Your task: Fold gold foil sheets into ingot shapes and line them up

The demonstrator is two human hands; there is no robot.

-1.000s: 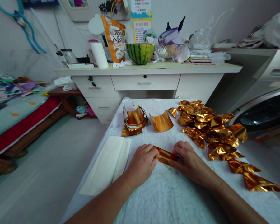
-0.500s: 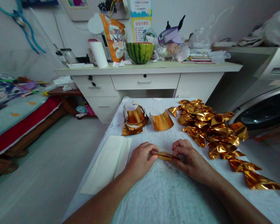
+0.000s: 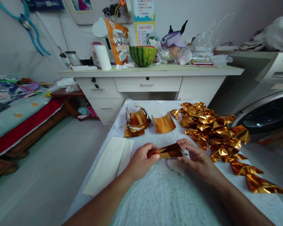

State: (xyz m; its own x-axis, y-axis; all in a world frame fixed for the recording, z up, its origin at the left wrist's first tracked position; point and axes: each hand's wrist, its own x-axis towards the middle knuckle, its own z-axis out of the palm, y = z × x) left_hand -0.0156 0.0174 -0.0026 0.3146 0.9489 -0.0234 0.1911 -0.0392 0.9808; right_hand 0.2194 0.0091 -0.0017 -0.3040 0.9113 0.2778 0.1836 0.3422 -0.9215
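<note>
A folded piece of gold foil is held just above the cloth-covered table. My left hand pinches its left end between thumb and fingers. At the right end, the thumb and fingers of my right hand grip it, spread along its edges. Beyond the hands lies a curved gold sheet, with a curled stack of gold sheets to its left. Several twisted gold foil pieces form a pile on the right. A folded white sheet lies left of my left hand.
The table stands before a white desk bearing a watermelon half and an orange pouch. A washing machine is at the right, a bed at the left.
The foil between my hands has opened from a narrow strip into a wider, tilted shape. My right fingers have spread farther from the thumb. The view has shifted slightly.
</note>
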